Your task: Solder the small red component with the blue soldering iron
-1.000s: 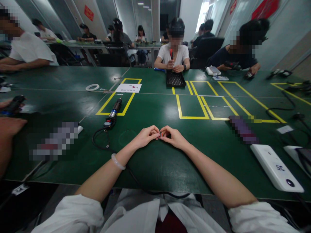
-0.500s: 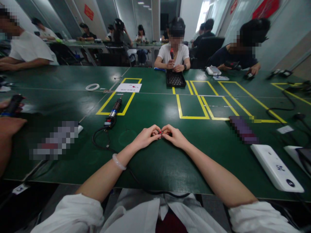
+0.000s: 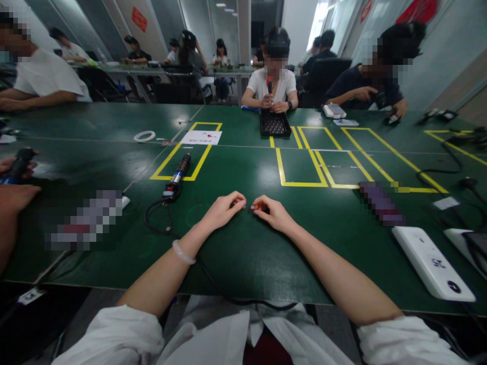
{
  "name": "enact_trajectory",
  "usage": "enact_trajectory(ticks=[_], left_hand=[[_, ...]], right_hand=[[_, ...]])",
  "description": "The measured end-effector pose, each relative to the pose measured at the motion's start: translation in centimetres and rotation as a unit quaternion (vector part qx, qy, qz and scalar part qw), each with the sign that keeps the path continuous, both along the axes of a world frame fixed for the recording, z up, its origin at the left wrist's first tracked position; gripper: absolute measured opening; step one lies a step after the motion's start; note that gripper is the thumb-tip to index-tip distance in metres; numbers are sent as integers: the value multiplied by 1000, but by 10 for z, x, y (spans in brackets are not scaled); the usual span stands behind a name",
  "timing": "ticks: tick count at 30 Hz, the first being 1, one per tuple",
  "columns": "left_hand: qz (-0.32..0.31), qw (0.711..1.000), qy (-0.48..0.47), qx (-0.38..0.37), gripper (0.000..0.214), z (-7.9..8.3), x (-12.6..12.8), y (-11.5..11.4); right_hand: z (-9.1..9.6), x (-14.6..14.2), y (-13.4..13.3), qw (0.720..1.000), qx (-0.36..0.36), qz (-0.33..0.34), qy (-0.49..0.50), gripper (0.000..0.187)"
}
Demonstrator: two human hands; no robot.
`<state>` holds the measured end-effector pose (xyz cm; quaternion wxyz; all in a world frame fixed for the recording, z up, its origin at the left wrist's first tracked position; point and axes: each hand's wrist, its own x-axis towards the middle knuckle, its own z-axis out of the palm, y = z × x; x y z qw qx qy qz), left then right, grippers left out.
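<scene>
In the head view my right hand pinches a small red and orange piece with a pale end facing left. Its exact kind is too small to make out. Just left of it, a narrow gap away, my left hand has thumb and fingertips pressed together; whether anything tiny is between them I cannot tell. Both hands are low over the green table. Beyond my left hand lies an electric screwdriver with a black cable looping toward me.
A white power bank and a blurred phone lie to the right. Another blurred device is on the left. Yellow tape outlines mark the table. Across from me a person works over a black tray; a co-worker's hand is at far left.
My left hand has drawn away leftward from the small red piece, which stays in my right hand and shows more now. My right hand has barely moved.
</scene>
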<state>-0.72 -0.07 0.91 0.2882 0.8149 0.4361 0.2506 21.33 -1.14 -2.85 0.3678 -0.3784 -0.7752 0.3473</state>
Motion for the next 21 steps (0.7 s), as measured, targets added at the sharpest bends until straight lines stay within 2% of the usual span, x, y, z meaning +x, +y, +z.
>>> enact_trajectory(ticks=[2, 5, 7, 9, 12, 14, 17, 21], left_hand=[[75, 992, 56, 87, 34, 4, -16, 9], [227, 944, 146, 189, 42, 8, -52, 23], [328, 900, 201, 204, 52, 8, -81, 30], [398, 866, 251, 166, 66, 6, -109, 35], [421, 852, 309, 34, 79, 1, -140, 40], [412, 851, 325, -28, 76, -2, -150, 42], [398, 856, 330, -24, 66, -3, -155, 43], [383, 861, 334, -11, 64, -4, -155, 46]], right_hand=[[-1, 1, 2, 1000, 5, -17, 1, 13], [-3, 2, 3, 1000, 1, -24, 4, 14], [-4, 2, 4, 1000, 0, -22, -1, 15], [-4, 2, 4, 999, -2, -33, -9, 16], [-5, 2, 4, 999, -1, -38, -14, 16], [-6, 3, 5, 999, 0, -42, -15, 17], [-9, 4, 6, 999, -1, -48, -17, 21], [-10, 4, 6, 999, -1, -49, -20, 21]])
